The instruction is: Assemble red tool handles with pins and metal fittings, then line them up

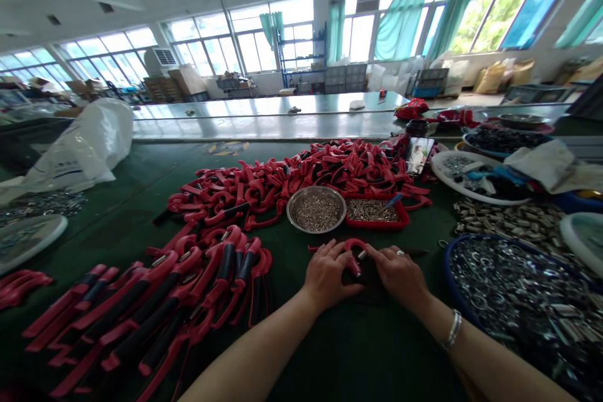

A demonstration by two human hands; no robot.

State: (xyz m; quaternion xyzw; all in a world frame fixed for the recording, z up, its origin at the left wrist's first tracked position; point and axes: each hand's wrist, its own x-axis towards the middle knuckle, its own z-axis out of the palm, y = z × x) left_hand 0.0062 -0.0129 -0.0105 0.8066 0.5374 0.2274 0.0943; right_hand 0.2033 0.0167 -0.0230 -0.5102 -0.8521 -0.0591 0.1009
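Note:
A red hooked tool part point(355, 244), which looks like a pipe cutter body, lies low over the table between my hands. My left hand point(327, 275) is closed round its handle side, thumb stretched toward the right. The fingers of my right hand point(399, 275), with a ring on one, pinch at the hook's right side, by a small metal piece. My fingers partly hide the part. Just beyond are a round metal bowl point(289, 212) of small metal pieces and a red tray point(402, 220) of pins with a blue-handled tool in it.
A big heap of red tool parts point(301, 169) spreads behind the bowl. Red tools with black grips point(151, 308) lie in rows at left. At right stand a blue-rimmed basin point(447, 264) of metal pieces and a white tray point(438, 166). A phone point(418, 156) leans upright.

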